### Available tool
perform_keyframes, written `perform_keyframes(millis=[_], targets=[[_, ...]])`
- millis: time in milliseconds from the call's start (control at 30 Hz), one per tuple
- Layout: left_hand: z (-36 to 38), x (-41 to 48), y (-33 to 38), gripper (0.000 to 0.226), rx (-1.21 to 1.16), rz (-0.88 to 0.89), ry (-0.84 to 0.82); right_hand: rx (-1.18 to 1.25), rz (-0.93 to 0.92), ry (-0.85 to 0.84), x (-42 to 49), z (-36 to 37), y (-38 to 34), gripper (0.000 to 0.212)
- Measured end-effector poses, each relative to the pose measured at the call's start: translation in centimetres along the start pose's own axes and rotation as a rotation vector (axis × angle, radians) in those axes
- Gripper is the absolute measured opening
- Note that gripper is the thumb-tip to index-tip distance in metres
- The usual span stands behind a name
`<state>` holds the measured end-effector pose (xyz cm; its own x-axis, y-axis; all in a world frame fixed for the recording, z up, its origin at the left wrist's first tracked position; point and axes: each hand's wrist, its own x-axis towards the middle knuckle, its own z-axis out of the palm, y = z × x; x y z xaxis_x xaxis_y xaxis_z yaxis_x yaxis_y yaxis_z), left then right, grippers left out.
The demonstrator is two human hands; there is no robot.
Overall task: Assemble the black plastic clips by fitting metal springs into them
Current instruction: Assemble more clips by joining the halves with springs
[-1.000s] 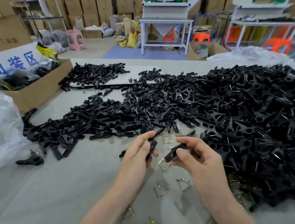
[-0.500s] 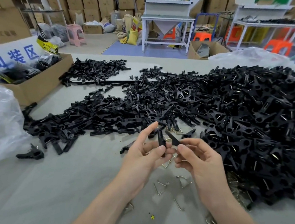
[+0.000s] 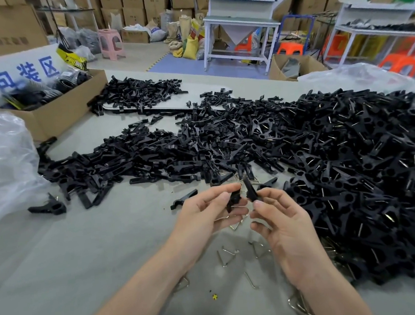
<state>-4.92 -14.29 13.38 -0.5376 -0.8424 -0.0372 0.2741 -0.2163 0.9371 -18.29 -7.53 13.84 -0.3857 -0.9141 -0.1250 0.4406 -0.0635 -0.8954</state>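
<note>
Pinching black plastic clip half (image 3: 233, 201) in my left hand (image 3: 206, 217); right hand (image 3: 282, 226) pinches second black half (image 3: 250, 191), near upright, just right of first; metal wire spring (image 3: 237, 226) under left hand.

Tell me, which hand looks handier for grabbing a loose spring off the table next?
Probably the right hand. Loose metal springs lie on the table just below its fingers, with more near its wrist. Both it and the left hand each pinch a black clip half.
</note>
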Motion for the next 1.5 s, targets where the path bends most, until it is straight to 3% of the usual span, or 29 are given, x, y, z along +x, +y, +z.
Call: perform_keyframes(millis=[133, 267, 367, 600, 967, 1167, 1500], targets=[[-0.17, -0.01, 0.07, 0.037, -0.069, -0.012, -0.065, 0.014, 0.021, -0.005, 0.16, -0.08, -0.08, 0.016], [-0.02, -0.06, -0.11, 0.035, 0.035, 0.065, -0.05, -0.014, -0.017, -0.046, 0.01, 0.04, -0.1, 0.027], [-0.13, 0.05, -0.17, 0.038, 0.126, 0.117, -0.011, -0.046, -0.058, -0.02, -0.04, 0.21, 0.05, 0.018], [-0.24, 0.02, -0.26, 0.05, 0.064, 0.074, -0.013, -0.109, -0.081, 0.023, -0.17, 0.34, 0.33, 0.017], [-0.11, 0.02, -0.14, 0.045, 0.055, 0.048, -0.028, -0.323, -0.21, 0.051, -0.23, 0.15, 0.48, 0.011], [-0.44, 0.33, -0.45, 0.043, 0.005, 0.031, -0.005, -0.36, -0.223, -0.016, -0.24, -0.02, 0.39, 0.003], [-0.91, 0.54, -0.38, 0.047, 0.052, -0.003, -0.087, -0.427, -0.217, -0.062, 0.04, -0.47, -0.08, 0.011]])
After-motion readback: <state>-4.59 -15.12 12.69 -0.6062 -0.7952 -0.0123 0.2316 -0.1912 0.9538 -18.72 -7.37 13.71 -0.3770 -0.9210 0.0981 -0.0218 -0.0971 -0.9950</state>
